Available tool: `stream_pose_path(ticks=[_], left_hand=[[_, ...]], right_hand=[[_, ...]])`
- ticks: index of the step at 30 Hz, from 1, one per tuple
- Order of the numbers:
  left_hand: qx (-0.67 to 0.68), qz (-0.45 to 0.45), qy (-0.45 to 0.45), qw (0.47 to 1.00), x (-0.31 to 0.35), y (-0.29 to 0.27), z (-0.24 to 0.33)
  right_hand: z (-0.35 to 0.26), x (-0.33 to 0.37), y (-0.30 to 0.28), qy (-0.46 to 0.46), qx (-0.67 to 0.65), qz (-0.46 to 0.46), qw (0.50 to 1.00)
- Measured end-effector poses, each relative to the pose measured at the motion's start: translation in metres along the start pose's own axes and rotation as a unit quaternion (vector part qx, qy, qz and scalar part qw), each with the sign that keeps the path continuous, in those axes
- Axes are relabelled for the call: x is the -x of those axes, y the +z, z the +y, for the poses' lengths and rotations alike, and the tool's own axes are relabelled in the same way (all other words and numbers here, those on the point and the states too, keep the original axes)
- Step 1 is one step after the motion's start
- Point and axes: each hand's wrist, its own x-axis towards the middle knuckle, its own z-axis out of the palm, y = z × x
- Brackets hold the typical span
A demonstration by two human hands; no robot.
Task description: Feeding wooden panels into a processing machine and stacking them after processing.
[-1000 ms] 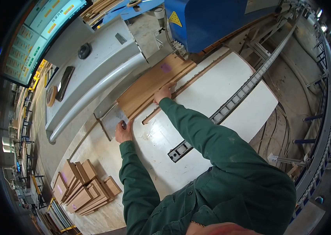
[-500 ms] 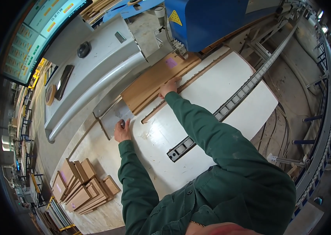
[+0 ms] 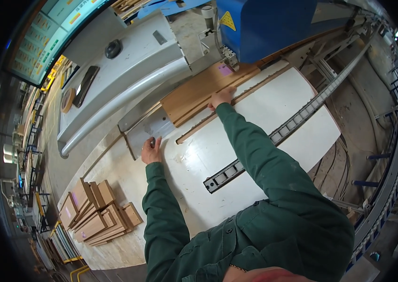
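Note:
A brown wooden board (image 3: 192, 97) with a pink label lies at the far side of the white worktable (image 3: 199, 157), its far end close to a blue machine. My right hand (image 3: 221, 97) is at the board's near long edge, fingers bent over it. To the left of the board, my left hand (image 3: 151, 151) is beside a grey metal plate (image 3: 149, 131). Its thumb and fingers are curled about a small dark round thing (image 3: 153, 142), mostly hidden by them. Both forearms wear green sleeves.
Several wooden pieces (image 3: 93, 214) are piled at the table's left. A roller track (image 3: 293, 127) crosses its right side, near a long slot (image 3: 236, 96). Beyond stand the blue machine (image 3: 262, 30) and a grey console (image 3: 135, 58) with a mouse, phone, tape roll and screen.
The view has shifted, so the scene sits further right and higher. Both hands keep about the same places against the board and plate. My left fingers look slightly more curled.

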Motion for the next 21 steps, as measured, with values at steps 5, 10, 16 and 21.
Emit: stream_pose_path(ticks=[5,10,16,21], left_hand=[[0.063,-0.008,0.023,0.998,0.004,0.002,-0.01],[0.118,-0.003,0.018,0.993,0.016,0.001,-0.021],[0.155,0.0,0.032,0.987,0.043,-0.004,-0.014],[0.17,-0.011,0.051,0.984,0.079,-0.018,-0.009]], right_hand=[[0.002,-0.027,-0.013,-0.019,0.007,-0.005,1.0],[-0.008,-0.027,-0.022,-0.044,0.014,0.024,0.999],[-0.017,-0.051,-0.05,-0.056,0.032,0.044,0.997],[-0.024,-0.095,-0.082,-0.067,0.068,0.028,0.995]])
